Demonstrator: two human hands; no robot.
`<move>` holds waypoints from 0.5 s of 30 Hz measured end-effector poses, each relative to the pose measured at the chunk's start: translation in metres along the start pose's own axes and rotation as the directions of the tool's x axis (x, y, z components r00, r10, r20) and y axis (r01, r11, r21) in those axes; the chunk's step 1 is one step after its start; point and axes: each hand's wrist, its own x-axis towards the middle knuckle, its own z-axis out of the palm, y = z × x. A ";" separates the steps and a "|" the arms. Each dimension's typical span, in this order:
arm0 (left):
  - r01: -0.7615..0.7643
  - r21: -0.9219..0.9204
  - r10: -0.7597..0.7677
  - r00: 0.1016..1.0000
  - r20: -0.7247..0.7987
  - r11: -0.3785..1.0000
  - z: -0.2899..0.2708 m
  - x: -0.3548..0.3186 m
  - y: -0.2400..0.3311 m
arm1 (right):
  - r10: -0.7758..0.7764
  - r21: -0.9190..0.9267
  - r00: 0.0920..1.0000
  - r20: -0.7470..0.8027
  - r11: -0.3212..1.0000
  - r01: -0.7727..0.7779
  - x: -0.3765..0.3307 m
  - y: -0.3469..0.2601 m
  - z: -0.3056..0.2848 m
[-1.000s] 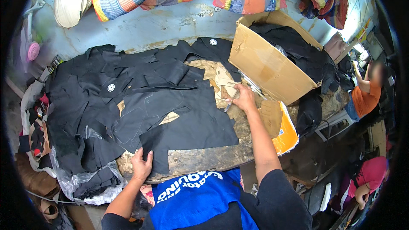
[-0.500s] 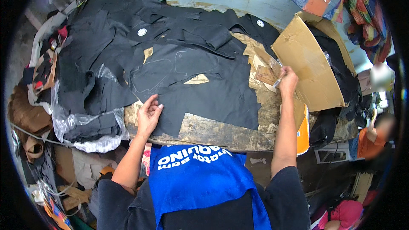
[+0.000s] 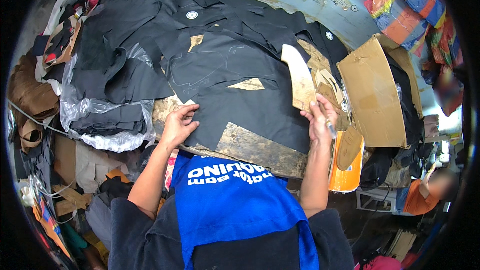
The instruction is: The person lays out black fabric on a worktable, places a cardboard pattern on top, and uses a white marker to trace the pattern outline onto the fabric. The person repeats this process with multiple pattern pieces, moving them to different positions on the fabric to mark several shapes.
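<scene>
A black sheet of leather-like material lies in front of me, with pale outlines drawn on the black piece beyond it. My left hand rests at the sheet's left edge, thumb apart from the bent fingers, gripping nothing that I can see. By its fingertips is a small pale patch I cannot make out. On the right, my right hand grips a curved, pale cardboard template by its lower end, tilted above the sheet. A slim pen-like tool is held in the same hand.
Brown templates lie by an upright cardboard box. Another brown template sits on an orange-yellow packet. Black scraps cover the worn wooden table; a clear plastic bag stands left. Someone in orange is far right.
My right hand has come nearer and now holds the curved template along with the pen-like tool. A brown template now lies on the orange-yellow packet. My left hand stays at the sheet's edge.
</scene>
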 end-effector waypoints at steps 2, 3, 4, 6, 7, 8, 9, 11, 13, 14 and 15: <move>-0.055 -0.038 0.053 0.998 -0.041 0.998 0.001 -0.002 -0.002 | -0.183 -0.205 0.983 -0.001 0.962 0.179 -0.016 -0.003 0.014; -0.087 -0.078 0.083 0.995 -0.057 0.993 0.002 -0.003 -0.002 | -0.299 -0.340 0.954 -0.001 0.897 0.281 -0.023 -0.007 0.020; -0.108 -0.073 0.100 0.990 -0.099 0.991 0.003 -0.005 0.000 | -0.360 -0.487 0.932 -0.043 0.822 0.295 -0.031 -0.011 0.027; -0.086 -0.099 0.069 0.984 -0.162 0.991 0.009 -0.010 0.005 | -0.585 -0.609 0.797 0.152 0.580 0.541 -0.055 -0.017 0.044; -0.061 -0.288 0.031 0.994 -0.107 0.956 0.012 -0.014 0.009 | -0.552 -0.639 0.804 0.220 0.541 0.546 -0.069 -0.019 0.053; 0.049 -0.463 -0.068 0.997 -0.026 0.885 0.018 -0.019 0.013 | -0.546 -0.597 0.763 0.345 0.500 0.628 -0.081 -0.017 0.064; 0.123 -0.637 -0.108 0.992 0.064 0.761 0.026 -0.025 0.018 | -0.506 -0.558 0.724 0.468 0.466 0.687 -0.093 -0.014 0.076; 0.280 -0.737 -0.126 0.958 0.259 0.616 0.041 -0.034 0.023 | -0.356 -0.368 0.695 0.625 0.650 0.664 -0.113 -0.001 0.099; 0.315 -0.751 -0.077 0.939 0.334 0.580 0.054 -0.039 0.026 | -0.106 -0.349 0.676 0.730 0.791 0.502 -0.120 0.010 0.109; 0.289 -0.708 -0.078 0.946 0.316 0.644 0.057 -0.041 0.026 | -0.015 -0.364 0.674 0.739 0.833 0.417 -0.118 0.013 0.107; 0.273 -0.681 -0.080 0.950 0.302 0.679 0.059 -0.042 0.026 | 0.092 -0.411 0.698 0.710 0.859 0.305 -0.115 0.017 0.104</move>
